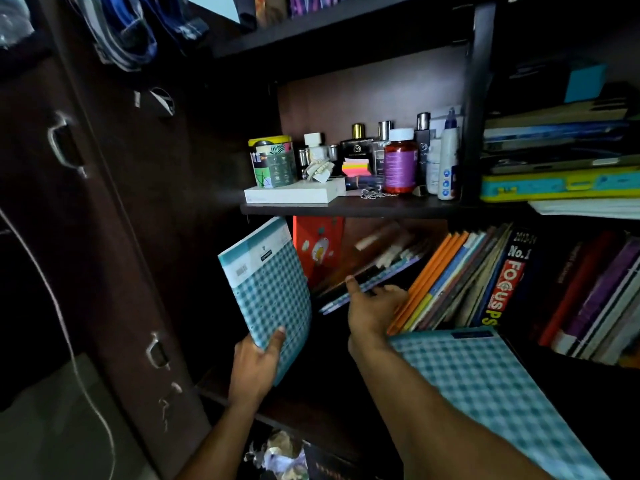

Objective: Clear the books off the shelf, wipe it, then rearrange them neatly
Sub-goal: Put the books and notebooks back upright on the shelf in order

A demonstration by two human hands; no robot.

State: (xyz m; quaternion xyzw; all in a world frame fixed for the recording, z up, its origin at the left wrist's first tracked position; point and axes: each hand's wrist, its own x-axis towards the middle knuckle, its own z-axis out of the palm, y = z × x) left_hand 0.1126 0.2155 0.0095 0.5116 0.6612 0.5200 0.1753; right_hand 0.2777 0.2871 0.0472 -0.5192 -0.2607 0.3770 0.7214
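Observation:
My left hand grips the bottom edge of a teal checked notebook and holds it upright in front of the lower shelf's left end. My right hand reaches into that shelf, its thumb and fingers closing on a slanted pile of thin notebooks. A second teal checked notebook lies tilted beside my right forearm at the shelf's front. To the right, orange, blue and brown books lean beside a thick "Focus" book. A red book stands at the back.
The shelf above carries perfume and pill bottles, a patterned tin and a white box. More books are stacked flat at the right. A dark cupboard door stands at the left. Crumpled paper lies below.

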